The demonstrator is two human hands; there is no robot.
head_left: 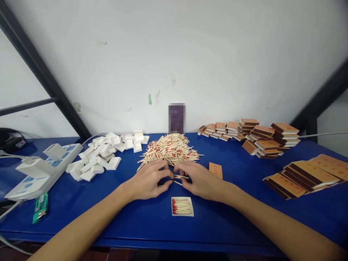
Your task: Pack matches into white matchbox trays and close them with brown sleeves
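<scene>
Left hand [153, 179] and right hand [201, 180] meet over a few loose red-tipped wooden matches [180, 177], grip unclear. White cardboard tray [193, 212] of matches, heads left, nearer on the blue bench [130, 224]. Large match pile [172, 150] just beyond hands. White tray heap [99, 156] left, orange-and-brown matchbox stacks [265, 143] right.

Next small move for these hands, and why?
Probably align the few matches between the left hand and right hand: they lie at differing angles, whereas the packed matches in the white tray are roughly parallel, red heads left.
</scene>
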